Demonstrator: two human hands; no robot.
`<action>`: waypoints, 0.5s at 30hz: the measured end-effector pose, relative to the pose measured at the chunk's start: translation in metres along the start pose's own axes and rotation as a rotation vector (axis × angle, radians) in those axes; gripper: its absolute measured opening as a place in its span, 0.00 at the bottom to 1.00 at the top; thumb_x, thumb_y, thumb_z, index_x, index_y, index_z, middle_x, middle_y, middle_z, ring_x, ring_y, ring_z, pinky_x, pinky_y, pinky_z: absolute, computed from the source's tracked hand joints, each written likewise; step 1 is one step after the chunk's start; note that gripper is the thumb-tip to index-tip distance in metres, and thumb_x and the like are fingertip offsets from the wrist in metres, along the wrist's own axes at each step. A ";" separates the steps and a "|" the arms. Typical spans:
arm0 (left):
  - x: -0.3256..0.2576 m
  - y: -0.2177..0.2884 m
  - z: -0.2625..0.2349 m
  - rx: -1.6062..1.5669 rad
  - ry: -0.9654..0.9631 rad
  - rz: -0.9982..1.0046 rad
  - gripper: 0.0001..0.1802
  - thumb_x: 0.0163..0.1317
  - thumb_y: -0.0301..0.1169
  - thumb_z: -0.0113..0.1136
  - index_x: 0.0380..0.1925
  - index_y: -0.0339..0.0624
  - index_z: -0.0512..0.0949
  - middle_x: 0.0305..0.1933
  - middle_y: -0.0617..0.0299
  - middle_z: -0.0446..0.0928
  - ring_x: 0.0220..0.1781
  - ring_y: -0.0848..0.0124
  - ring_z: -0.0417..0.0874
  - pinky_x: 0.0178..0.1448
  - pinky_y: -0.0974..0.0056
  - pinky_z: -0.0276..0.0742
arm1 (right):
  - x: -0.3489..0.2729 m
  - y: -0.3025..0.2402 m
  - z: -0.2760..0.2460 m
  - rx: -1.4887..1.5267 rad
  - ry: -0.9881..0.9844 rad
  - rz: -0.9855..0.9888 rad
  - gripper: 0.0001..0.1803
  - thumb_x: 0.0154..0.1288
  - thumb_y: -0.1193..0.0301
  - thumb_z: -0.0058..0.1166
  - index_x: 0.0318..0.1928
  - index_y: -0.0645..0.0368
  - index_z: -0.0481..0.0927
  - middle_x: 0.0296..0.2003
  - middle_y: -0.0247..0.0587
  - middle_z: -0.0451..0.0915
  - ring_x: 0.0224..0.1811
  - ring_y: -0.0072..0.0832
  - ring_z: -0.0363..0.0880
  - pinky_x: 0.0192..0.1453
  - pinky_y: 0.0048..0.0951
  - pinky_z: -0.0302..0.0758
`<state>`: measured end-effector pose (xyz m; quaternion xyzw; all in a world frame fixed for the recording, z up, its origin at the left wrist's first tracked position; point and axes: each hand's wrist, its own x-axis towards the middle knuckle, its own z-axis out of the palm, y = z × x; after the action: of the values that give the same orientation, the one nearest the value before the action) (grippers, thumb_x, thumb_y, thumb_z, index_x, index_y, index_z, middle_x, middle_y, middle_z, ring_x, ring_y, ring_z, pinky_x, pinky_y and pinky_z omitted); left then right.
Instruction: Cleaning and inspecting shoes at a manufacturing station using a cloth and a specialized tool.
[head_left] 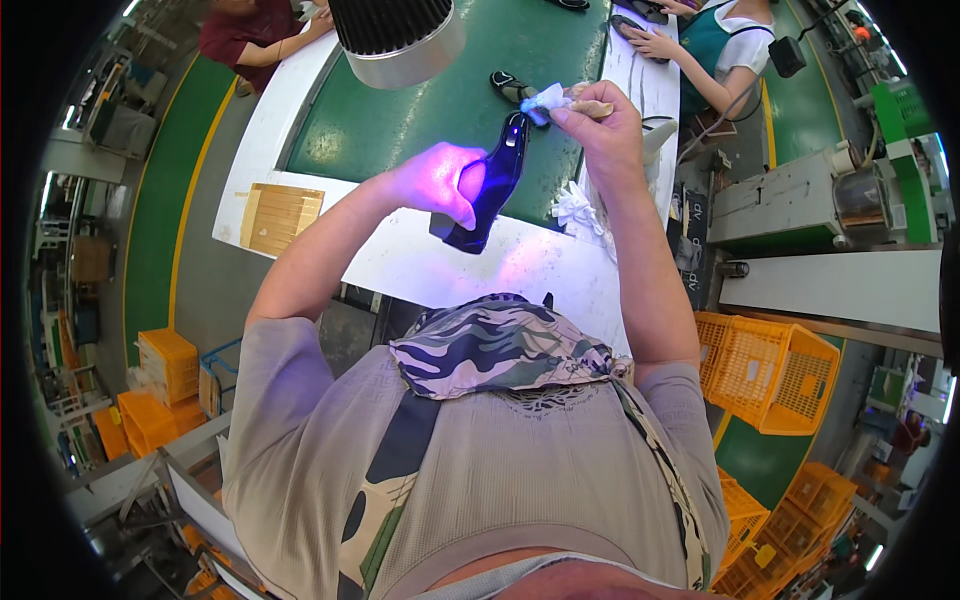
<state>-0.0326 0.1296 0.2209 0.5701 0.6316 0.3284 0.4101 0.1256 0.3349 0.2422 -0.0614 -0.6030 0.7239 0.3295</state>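
My left hand (442,185) is wrapped around a glossy black shoe (505,168), lit bright violet. The shoe is tilted, its toe end pointing up and away from me and its heel end low near the white table edge. My right hand (603,125) pinches a crumpled white cloth (548,98) against or just beside the shoe's toe; contact is hard to tell. A tan piece (592,108) also shows at these fingers, its kind unclear. More crumpled white cloth (575,207) lies on the table below my right wrist.
A dark finned lamp (397,40) hangs over the green belt (430,125). Another black shoe (510,86) lies on the belt. A brown cardboard piece (282,218) rests on the left tabletop. Two co-workers sit across, left and right. Orange crates (770,375) stand at my right.
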 end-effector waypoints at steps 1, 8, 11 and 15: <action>0.000 -0.001 0.000 -0.102 -0.048 -0.018 0.31 0.33 0.31 0.79 0.42 0.39 0.78 0.38 0.63 0.82 0.41 0.72 0.81 0.52 0.64 0.75 | 0.001 0.002 -0.001 -0.019 -0.009 -0.003 0.13 0.55 0.85 0.63 0.33 0.59 0.72 0.37 0.35 0.76 0.40 0.20 0.75 0.46 0.21 0.74; -0.003 -0.001 0.007 -0.436 -0.175 -0.099 0.30 0.36 0.26 0.79 0.43 0.38 0.76 0.37 0.68 0.79 0.40 0.76 0.78 0.50 0.68 0.74 | -0.001 0.016 -0.008 -0.085 0.033 -0.007 0.12 0.53 0.83 0.64 0.30 0.61 0.72 0.39 0.40 0.78 0.41 0.21 0.75 0.47 0.22 0.74; -0.004 0.011 0.005 -0.372 -0.203 -0.199 0.25 0.39 0.26 0.76 0.40 0.38 0.76 0.34 0.70 0.77 0.40 0.78 0.76 0.49 0.70 0.72 | -0.007 0.019 -0.010 -0.080 0.034 -0.007 0.12 0.53 0.81 0.65 0.30 0.60 0.72 0.38 0.41 0.79 0.41 0.21 0.75 0.46 0.22 0.74; -0.001 0.016 0.011 -0.680 -0.143 -0.093 0.29 0.42 0.29 0.73 0.47 0.37 0.75 0.41 0.66 0.78 0.43 0.75 0.77 0.53 0.68 0.72 | -0.008 0.030 -0.008 -0.173 -0.009 -0.011 0.12 0.53 0.80 0.66 0.31 0.60 0.72 0.37 0.40 0.80 0.40 0.21 0.76 0.45 0.22 0.74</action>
<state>-0.0156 0.1298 0.2299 0.3931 0.4812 0.4602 0.6341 0.1238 0.3356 0.2105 -0.0831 -0.6652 0.6673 0.3244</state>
